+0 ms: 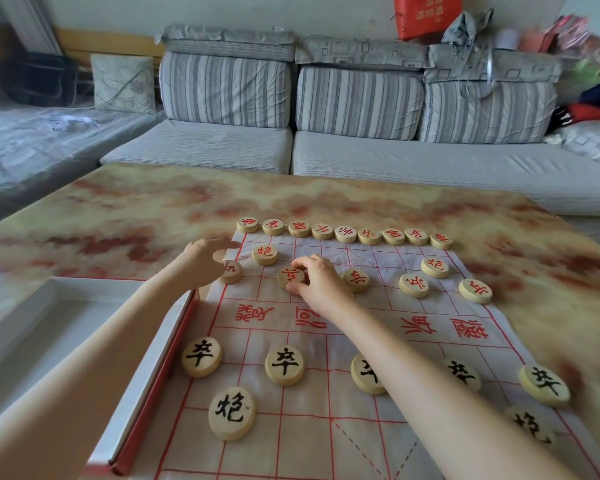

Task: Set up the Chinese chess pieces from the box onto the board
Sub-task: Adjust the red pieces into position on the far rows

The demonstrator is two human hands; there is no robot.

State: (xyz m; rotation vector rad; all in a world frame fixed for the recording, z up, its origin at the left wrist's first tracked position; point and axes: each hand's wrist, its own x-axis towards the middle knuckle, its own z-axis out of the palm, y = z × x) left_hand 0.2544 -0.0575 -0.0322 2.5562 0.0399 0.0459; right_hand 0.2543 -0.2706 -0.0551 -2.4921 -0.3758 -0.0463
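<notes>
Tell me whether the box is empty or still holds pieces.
Looks empty: the box interior in view is bare white, though the left forearm hides part.

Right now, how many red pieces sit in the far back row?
9, side by side along the board's far edge, from the left end to the right end. None looks hidden.

We sit at a counter [125,206] with a glossy top marbled in cream and rusty red. Beyond its far edge we see a grey sofa [413,161] with three striped back cushions [359,102] against a pale wall. At far left a floral pillow [123,83] leans near a dark bag [39,79]. At far right, a red bag [426,13] and heaped clothes [589,95] crowd the corner in soft daylight.
</notes>
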